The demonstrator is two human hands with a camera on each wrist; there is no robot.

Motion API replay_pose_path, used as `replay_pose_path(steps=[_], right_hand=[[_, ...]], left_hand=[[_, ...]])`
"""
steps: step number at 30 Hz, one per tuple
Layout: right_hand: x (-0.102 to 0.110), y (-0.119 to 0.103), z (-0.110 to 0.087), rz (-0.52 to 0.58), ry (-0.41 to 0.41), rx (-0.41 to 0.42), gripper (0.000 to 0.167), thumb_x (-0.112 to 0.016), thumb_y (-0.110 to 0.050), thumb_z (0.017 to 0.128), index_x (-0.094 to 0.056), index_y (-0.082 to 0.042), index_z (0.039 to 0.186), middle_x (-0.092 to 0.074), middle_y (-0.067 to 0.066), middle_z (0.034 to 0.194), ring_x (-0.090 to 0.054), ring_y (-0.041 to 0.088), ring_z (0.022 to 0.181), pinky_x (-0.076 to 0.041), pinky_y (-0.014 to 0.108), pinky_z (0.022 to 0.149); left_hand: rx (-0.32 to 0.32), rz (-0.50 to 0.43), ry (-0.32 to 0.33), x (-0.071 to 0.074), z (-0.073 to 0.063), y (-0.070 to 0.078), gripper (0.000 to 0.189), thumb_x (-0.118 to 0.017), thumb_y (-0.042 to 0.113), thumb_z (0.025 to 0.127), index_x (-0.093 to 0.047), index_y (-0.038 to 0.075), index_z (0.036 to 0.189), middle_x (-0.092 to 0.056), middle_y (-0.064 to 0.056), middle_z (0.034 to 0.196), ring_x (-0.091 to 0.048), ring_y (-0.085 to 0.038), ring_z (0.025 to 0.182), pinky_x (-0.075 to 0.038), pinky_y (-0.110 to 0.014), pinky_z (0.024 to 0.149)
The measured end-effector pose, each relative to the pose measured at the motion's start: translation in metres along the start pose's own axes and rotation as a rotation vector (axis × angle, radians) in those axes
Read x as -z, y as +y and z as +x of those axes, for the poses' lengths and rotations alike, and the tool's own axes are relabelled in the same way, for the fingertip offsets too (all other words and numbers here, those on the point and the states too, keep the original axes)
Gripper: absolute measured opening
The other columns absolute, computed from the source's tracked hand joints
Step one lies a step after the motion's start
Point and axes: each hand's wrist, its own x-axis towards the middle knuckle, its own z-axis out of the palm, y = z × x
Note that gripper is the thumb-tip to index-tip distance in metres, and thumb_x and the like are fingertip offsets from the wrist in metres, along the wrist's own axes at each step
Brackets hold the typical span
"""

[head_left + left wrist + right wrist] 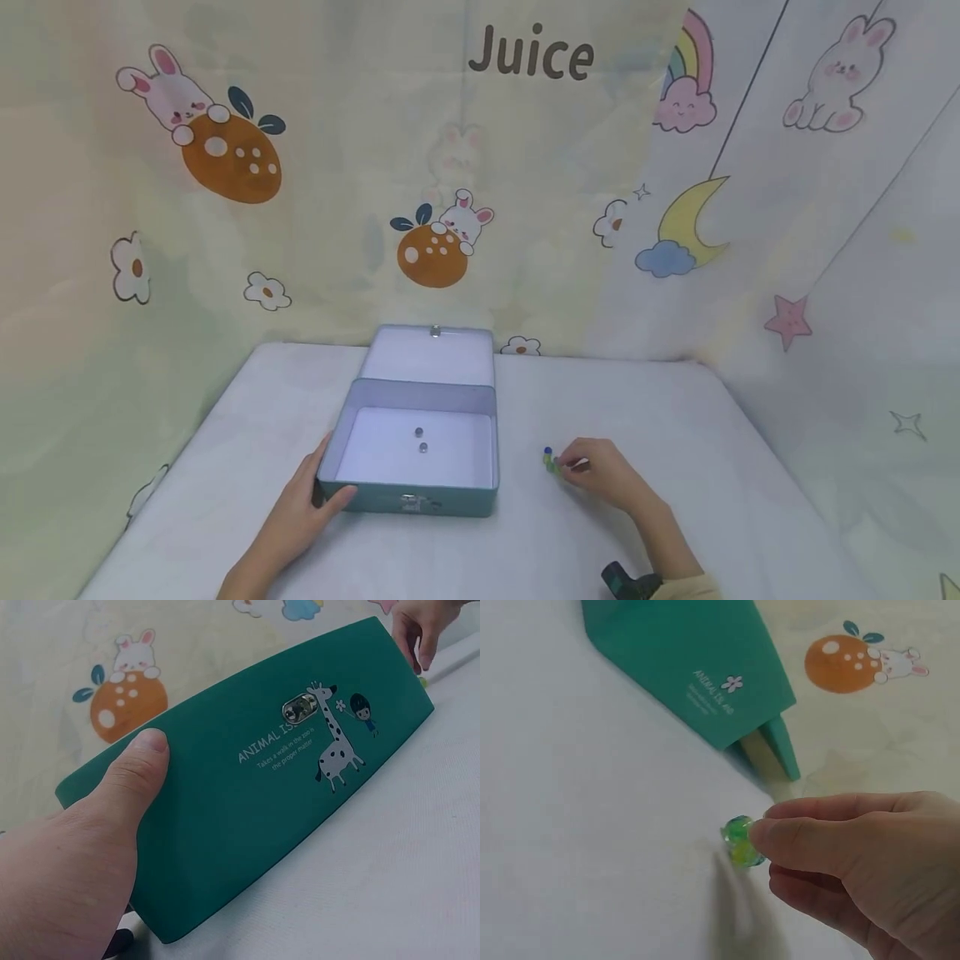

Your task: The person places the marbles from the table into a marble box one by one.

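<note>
A green tin box [420,498] stands with its lid [431,357] raised at the back. Two small greyish glass marbles [423,447] lie on its white floor. My left hand [303,510] grips the box's front left corner, thumb across the front wall and fingers along the left side. To the right of the box, my right hand [603,473] is down at a small cluster of green, yellow and blue glass marbles [548,457]. Thumb and forefinger pinch at a green-yellow marble [742,841] in the right wrist view; the thumb covers part of it.
A white cloth covers the table [637,408]. Close behind it hangs a curtain [330,208] printed with rabbits and oranges. A dark wrist camera mount [628,582] sits on the right forearm near the bottom edge.
</note>
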Motion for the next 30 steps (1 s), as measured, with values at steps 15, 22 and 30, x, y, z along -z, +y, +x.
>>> replay_pose_path(steps=[15, 22, 30], right_hand=[[-0.014, -0.003, 0.001, -0.127, 0.032, -0.112, 0.014, -0.076, -0.012, 0.077, -0.073, -0.019, 0.088, -0.064, -0.012, 0.084, -0.060, 0.003, 0.079, -0.053, 0.019, 0.071], [-0.010, -0.006, -0.002, -0.128, 0.020, -0.111, 0.014, -0.075, -0.007, 0.077, -0.073, -0.017, 0.086, -0.065, -0.010, 0.085, -0.062, 0.007, 0.081, -0.055, 0.023, 0.073], [-0.005, -0.006, -0.002, -0.162, -0.018, -0.078, 0.015, -0.075, -0.005, 0.075, -0.073, -0.017, 0.082, -0.065, -0.010, 0.081, -0.061, 0.005, 0.077, -0.054, 0.019, 0.068]], left_hand=[[0.008, 0.001, -0.010, 0.007, 0.000, 0.000, 0.087, -0.065, 0.040, 0.088, -0.015, 0.010, 0.153, -0.039, -0.026, 0.140, -0.038, -0.049, 0.129, -0.032, -0.067, 0.102], [0.014, -0.002, -0.021, 0.005, 0.004, 0.003, 0.087, -0.065, 0.041, 0.088, -0.015, 0.010, 0.153, -0.037, -0.025, 0.143, -0.036, -0.048, 0.132, -0.031, -0.066, 0.104], [0.054, -0.003, -0.049, 0.002, 0.000, 0.007, 0.088, -0.062, 0.044, 0.089, -0.014, 0.007, 0.152, -0.035, -0.026, 0.145, -0.034, -0.049, 0.132, -0.029, -0.068, 0.104]])
